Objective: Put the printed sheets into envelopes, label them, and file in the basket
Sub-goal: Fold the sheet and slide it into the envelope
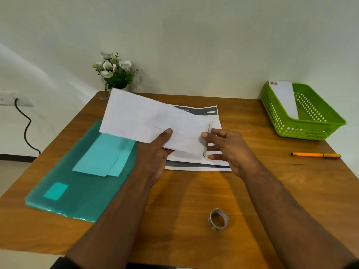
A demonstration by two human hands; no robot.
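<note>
White envelope held tilted mid-frame, above the printed sheet.
I see the envelope (147,119) raised over the flat sheet (196,162); the green basket (310,131) at upper right holds one labelled envelope (285,98) leaning inside.

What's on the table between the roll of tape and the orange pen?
Nothing but bare wood. In the head view, the right forearm crosses above that stretch between the tape roll and the orange pen on the table.

Bright, even indoor light; soft shadows fall beneath both forearms on the brown wooden surface (194,200). Wide-angle bending curves the edges; detail looks slightly soft.
</note>
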